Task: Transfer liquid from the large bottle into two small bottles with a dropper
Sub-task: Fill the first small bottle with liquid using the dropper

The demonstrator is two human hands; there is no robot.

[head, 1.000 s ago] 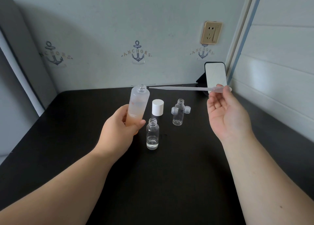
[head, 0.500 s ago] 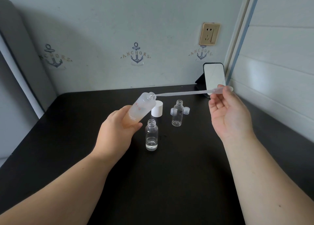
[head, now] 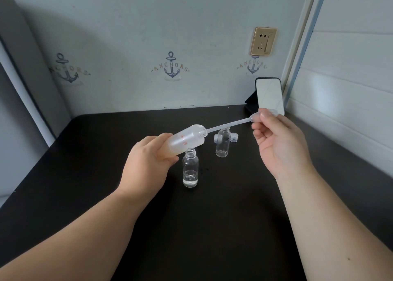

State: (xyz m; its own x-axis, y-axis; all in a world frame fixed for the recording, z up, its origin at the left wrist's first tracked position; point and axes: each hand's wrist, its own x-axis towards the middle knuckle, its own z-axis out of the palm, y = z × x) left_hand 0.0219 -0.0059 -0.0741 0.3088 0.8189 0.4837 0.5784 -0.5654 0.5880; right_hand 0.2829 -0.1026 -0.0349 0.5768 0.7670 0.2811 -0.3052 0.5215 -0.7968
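My left hand (head: 146, 163) grips the frosted large bottle (head: 187, 139), tilted steeply so its open neck points right. My right hand (head: 278, 144) pinches the bulb of a clear plastic dropper (head: 231, 124), whose thin tip reaches into the large bottle's mouth. Below the tilted bottle stands an open small bottle (head: 190, 168) with a little clear liquid at its bottom. A second open small bottle (head: 222, 143) stands further back and looks empty.
Two small clear caps (head: 233, 137) lie beside the back bottle. A phone (head: 269, 95) leans at the back right corner of the black table (head: 212, 227). Walls close the table at the back and right. The large bottle hides its white cap.
My left hand tipped the large bottle from upright to nearly lying sideways. My right hand moved the dropper left, and its tip went from outside the neck into the mouth.
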